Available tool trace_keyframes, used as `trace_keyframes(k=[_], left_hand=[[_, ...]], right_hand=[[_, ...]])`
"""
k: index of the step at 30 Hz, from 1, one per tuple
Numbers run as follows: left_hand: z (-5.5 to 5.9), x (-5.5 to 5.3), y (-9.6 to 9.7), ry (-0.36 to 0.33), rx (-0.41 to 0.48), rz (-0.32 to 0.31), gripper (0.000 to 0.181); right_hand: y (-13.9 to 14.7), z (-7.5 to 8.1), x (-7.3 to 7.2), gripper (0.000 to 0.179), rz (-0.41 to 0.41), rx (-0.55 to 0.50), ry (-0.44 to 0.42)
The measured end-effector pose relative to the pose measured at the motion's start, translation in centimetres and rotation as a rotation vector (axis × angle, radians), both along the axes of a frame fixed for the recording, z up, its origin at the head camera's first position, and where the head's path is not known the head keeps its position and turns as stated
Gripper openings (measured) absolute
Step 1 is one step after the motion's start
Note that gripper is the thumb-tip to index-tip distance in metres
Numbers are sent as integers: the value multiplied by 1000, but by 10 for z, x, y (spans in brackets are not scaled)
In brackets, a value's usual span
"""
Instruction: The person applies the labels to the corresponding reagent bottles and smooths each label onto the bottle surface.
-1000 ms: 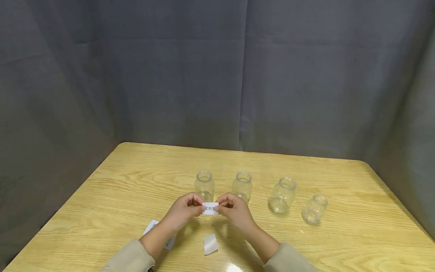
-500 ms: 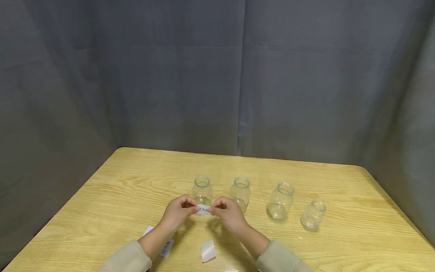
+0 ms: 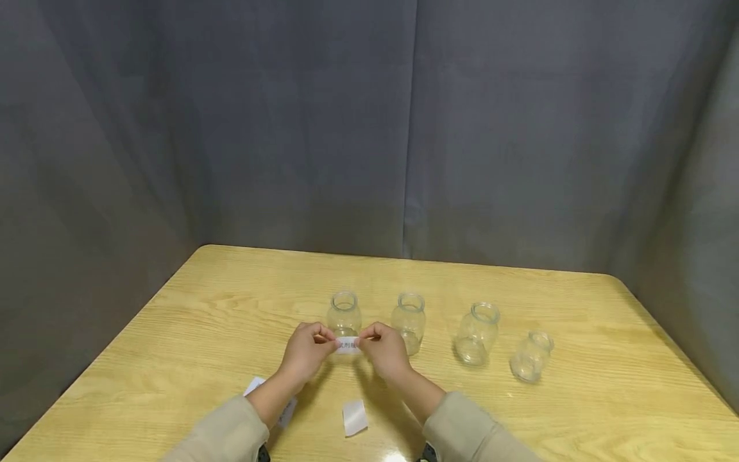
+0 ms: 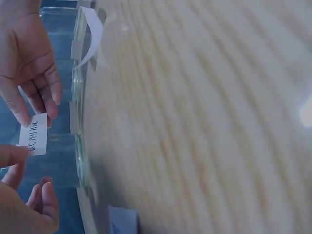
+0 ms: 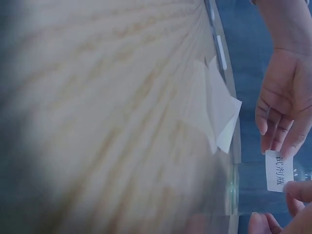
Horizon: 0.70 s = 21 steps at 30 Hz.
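Note:
A small white label with printed characters (image 3: 347,345) is stretched between both hands, close in front of the leftmost glass jar (image 3: 344,314). My left hand (image 3: 306,356) pinches its left end between thumb and forefinger. The right hand (image 3: 385,353) pinches the opposite end the same way. In the left wrist view the label (image 4: 34,135) overlaps the clear jar (image 4: 61,163) behind it. From the right wrist the label's printed side (image 5: 279,171) shows, with fingertips at both ends.
To the right stand more glass jars: one (image 3: 408,324) behind the right hand, another (image 3: 476,335), and a smaller one (image 3: 532,357). A curled piece of white paper (image 3: 355,418) lies between the forearms. White labels (image 3: 287,412) lie partly under the left forearm.
Both hands have moved slightly left and nearer the leftmost jar with the label between them. The label has gone from flat to slightly bowed. The head view has shifted a little.

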State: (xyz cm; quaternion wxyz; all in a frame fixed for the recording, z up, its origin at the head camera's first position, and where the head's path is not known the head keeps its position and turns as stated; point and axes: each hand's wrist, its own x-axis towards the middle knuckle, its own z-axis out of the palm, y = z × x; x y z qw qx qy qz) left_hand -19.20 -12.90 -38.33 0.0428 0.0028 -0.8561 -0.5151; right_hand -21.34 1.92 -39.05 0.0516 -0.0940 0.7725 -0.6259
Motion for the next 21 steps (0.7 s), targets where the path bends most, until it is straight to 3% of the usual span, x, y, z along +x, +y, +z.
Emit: trace_keyframes(k=[5, 12, 21], left_hand=[[-3, -2, -3, 4, -32, 3, 7], [-5, -6, -7, 36, -81, 8, 7], [-6, -13, -10, -8, -51, -1, 6]], right_hand=[[-5, -9, -5, 6, -25, -37, -6], [-9, -9, -8, 5, -25, 47, 44], [-10, -5, -8, 5, -9, 128, 70]])
